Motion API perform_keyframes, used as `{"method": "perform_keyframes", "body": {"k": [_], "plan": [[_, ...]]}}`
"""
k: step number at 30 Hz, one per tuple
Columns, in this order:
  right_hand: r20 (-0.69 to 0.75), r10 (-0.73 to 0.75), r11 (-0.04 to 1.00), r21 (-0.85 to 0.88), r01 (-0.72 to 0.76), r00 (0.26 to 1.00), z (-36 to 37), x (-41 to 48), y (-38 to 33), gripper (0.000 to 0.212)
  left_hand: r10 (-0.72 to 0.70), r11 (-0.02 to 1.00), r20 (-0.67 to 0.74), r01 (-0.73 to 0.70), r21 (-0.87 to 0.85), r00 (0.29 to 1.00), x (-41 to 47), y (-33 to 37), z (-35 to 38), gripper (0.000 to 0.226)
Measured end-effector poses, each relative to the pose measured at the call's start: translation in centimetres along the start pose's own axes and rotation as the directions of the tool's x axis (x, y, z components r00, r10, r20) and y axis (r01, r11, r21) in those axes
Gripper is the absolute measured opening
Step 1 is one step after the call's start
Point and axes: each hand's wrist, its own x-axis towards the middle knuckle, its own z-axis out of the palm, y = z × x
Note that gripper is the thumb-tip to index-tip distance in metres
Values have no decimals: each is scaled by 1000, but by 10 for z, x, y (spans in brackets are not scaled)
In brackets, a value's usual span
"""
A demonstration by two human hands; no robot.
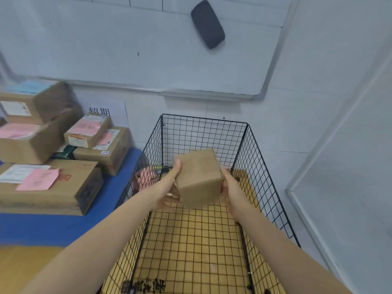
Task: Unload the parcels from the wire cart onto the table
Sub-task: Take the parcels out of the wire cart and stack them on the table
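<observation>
A small brown cardboard parcel (199,177) hangs above the inside of the black wire cart (250,158), held between both hands. My left hand (169,187) grips its left side, thumb on the top edge. My right hand (230,185) clasps its right side, fingers hidden behind the box. The cart floor shows a yellow board under the mesh. Something pink (146,176) lies at the cart's far left corner, partly hidden by my left hand. The blue-covered table (53,225) stands to the left of the cart.
Several brown parcels with pink and white labels are stacked on the table, the largest (48,185) nearest me. A whiteboard (131,43) with a dark eraser (207,24) hangs on the wall behind. A white wall closes in on the right.
</observation>
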Motion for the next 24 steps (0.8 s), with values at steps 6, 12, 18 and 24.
{"method": "perform_keyframes", "body": {"k": [6, 12, 18, 24], "plan": [[63, -51, 999, 10, 51, 997, -3, 5, -2, 41, 64, 996, -113, -70, -55, 992, -1, 8, -7, 51], [83, -37, 995, -87, 45, 996, -1, 0, -2, 50, 163, 984, 18, -161, -73, 987, -5, 12, -6, 42], [102, -8, 1000, 10, 6, 995, 3, 3, 8, 40, 179, 981, -45, -181, -66, 983, -1, 16, -11, 50], [57, -120, 978, -164, 128, 991, 3, 6, 14, 50, 139, 989, 8, -140, 45, 990, -3, 12, -7, 51]]}}
